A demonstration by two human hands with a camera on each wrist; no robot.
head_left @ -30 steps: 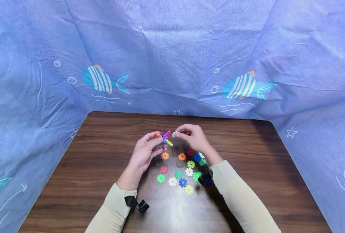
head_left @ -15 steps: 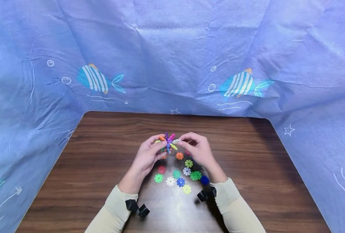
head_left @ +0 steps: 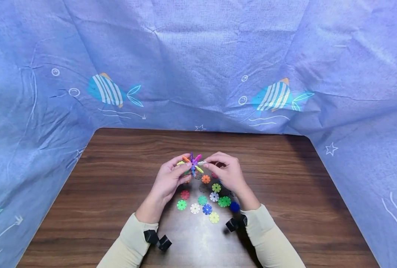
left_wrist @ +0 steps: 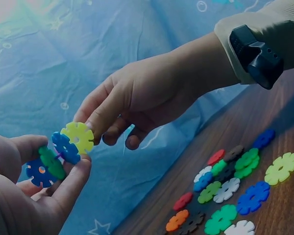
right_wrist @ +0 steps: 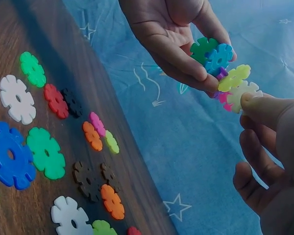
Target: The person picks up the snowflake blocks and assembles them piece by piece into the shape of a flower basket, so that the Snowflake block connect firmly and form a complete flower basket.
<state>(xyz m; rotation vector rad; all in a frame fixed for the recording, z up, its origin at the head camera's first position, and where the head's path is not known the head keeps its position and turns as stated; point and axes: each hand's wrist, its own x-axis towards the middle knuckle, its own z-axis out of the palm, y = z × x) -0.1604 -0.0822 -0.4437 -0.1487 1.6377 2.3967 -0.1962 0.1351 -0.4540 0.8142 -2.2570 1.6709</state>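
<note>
A cluster of interlocking notched plastic discs is hanging in the air above the far half of the surface, its orange, purple, pink, yellow, blue and green pieces sticking out in several directions. The left hand is keeping its grip clamped on the cluster, thumb and fingers pressing on it from opposite sides. The right hand is pinching a white notched disc, its thumb lying on the face and its grip together on the piece. That disc is overlapping the cluster's yellow and pink pieces in the right wrist view; whether it is sitting in a slot, I cannot tell.

Below and nearer the wearer, loose discs are lying flat: an orange disc, a lime disc, a red disc, a bright green disc, a cream disc and a pale yellow disc just beside a blue disc. Pale sleeves are covering both forearms, and black wrist devices are sitting at the cuffs. Behind, a blue curtain is showing striped fish.
</note>
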